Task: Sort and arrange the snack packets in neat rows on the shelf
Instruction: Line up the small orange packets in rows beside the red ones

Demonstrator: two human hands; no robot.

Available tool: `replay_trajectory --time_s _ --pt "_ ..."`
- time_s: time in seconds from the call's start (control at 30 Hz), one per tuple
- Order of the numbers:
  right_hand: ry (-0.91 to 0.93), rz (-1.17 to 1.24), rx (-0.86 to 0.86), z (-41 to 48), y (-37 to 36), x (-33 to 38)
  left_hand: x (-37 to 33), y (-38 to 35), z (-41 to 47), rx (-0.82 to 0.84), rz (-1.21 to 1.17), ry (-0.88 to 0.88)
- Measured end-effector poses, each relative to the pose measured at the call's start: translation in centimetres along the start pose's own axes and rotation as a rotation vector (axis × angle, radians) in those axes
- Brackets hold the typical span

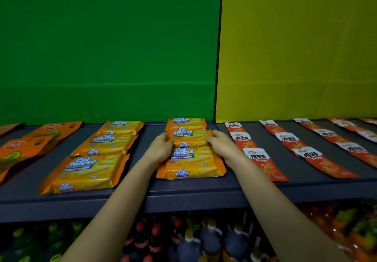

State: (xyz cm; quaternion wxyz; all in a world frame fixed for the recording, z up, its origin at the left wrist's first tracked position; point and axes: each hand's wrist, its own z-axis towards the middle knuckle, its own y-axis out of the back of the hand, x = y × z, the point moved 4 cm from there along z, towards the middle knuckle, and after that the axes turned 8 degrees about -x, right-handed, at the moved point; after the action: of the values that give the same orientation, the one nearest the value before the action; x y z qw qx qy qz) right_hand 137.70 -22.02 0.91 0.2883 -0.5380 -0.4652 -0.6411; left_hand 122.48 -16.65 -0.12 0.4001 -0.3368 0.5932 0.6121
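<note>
cal cheese wafers and chinese-lettered sachets on the dark grey shelf (183, 190)

the orange-yellow foil wafer packets (191, 161), in two rows at the middle of the shelf, each read "cal cheese" in white and blue letters, with "cheese wafer" on a blue band beneath and a smaller "cal cheese" on the side facing the front edge. the slim red and white sachets (263, 159) toward the right edge bear bold black chinese characters on their white tops. the round logos on the flat orange pouches (20, 149) near the left edge are too blurred to read.
</note>
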Motion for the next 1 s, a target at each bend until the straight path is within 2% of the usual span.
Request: replay_trajectory --time_s 0.2,0.33,0.57,0.63,0.73,0.83,0.9,1.0 --pt "0.109 -0.037 0.119 -2.5 1.3 -1.5 0.8 0.6 -3.3 0.032 -0.077 -0.078" --pt "0.165 -0.097 0.196 -2.5 0.1 -2.4 1.1 0.0 -4.3 0.048 0.095 -0.181" --pt "0.293 -0.283 0.112 -3.0 0.1 -1.4 0.6 0.2 -4.6 -0.017 0.159 -0.268" --pt "0.375 -0.376 0.026 -3.2 0.5 -0.6 0.6 1.2 -5.0 -0.072 0.153 -0.304" --pt "0.563 -0.376 -0.12 -4.3 0.1 1.4 0.3 4.5 -5.6 -0.202 0.168 -0.416" --pt "0.701 -0.312 -0.142 -5.7 -2.3 3.2 0.4 9.4 -5.7 -0.355 0.208 -0.515" --pt "0.706 -0.269 -0.1 -6.2 -4.8 3.9 1.6 12.9 -4.7 -0.434 0.252 -0.487" --pt "0.564 -0.168 0.002 -6.5 -9.2 4.3 4.8 17.5 -2.8 -0.476 0.289 -0.378"
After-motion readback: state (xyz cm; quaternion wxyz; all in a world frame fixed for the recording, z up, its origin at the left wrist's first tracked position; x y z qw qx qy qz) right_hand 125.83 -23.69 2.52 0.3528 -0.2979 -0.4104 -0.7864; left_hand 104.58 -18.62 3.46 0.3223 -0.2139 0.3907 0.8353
